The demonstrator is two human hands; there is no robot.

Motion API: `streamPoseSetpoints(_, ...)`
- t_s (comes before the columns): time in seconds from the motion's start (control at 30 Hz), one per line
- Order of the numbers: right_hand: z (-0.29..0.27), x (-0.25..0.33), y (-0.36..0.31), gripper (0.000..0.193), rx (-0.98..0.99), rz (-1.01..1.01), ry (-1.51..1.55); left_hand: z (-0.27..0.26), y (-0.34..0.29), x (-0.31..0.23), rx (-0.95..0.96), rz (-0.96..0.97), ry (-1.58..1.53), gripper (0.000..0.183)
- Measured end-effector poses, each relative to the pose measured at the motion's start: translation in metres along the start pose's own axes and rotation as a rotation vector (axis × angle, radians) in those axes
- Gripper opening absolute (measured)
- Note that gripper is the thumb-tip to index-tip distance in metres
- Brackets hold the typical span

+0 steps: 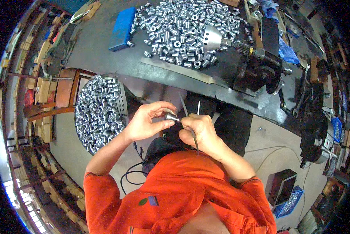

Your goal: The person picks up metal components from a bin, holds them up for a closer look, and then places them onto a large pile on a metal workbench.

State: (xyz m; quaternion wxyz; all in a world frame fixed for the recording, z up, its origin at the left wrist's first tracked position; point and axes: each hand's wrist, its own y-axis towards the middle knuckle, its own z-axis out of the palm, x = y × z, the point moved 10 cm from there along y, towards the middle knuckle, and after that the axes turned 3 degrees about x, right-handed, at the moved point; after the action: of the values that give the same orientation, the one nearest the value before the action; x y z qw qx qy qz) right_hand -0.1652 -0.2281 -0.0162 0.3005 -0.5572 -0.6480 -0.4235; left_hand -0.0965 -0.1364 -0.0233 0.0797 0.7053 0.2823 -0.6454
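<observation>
In front of my lap, my left hand (pixel 143 121) pinches a short, shiny metal sleeve (pixel 170 116) between thumb and fingers. Closed around a thin, dark, rod-like tool (pixel 195 139), my right hand (pixel 203 129) is right beside the sleeve. The tool's ends show above and below the fist; its exact kind is unclear. Where the sleeve faces my right fingers, they partly hide whether it meets the tool. To the left of my hands stands a perforated metal tub (pixel 121 99) heaped with similar sleeves (pixel 98 113).
Across the dark workbench (pixel 89 43) lies a large pile of metal sleeves (pixel 171 31), with a perforated scoop (pixel 212 38) in it. A blue box (pixel 122 29) borders the pile. Machinery (pixel 264 66) stands at the bench's right. Cables (pixel 130 171) hang near my left side.
</observation>
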Motion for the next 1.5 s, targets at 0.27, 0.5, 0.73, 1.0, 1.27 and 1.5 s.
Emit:
streamPoseSetpoints(0.27,0.008,-0.028,-0.01,0.025,0.049,0.199,0.375,-0.011,0.004,0.008,-0.054,0.009,0.093,0.02)
streamPoseSetpoints(0.5,-0.029,0.027,-0.024,0.031,0.009,-0.195,0.361,-0.044,-0.001,-0.014,-0.362,0.308,0.882,0.024)
streamPoseSetpoints(0.73,-0.018,0.032,-0.018,0.029,0.031,-0.177,0.386,-0.035,0.001,-0.017,-0.318,0.293,0.972,0.026)
streamPoseSetpoints(1.0,0.011,0.011,0.002,0.026,0.087,-0.118,0.272,0.0,0.015,-0.017,-0.146,0.428,0.942,0.037)
streamPoseSetpoints(1.27,-0.061,0.029,-0.032,0.021,-0.289,-0.226,0.114,-0.056,0.118,-0.047,-0.4,0.371,1.094,0.022)
streamPoseSetpoints(1.5,-0.042,0.014,-0.037,0.03,-0.224,-0.165,0.088,-0.129,0.135,-0.103,-0.489,0.385,0.672,0.035)
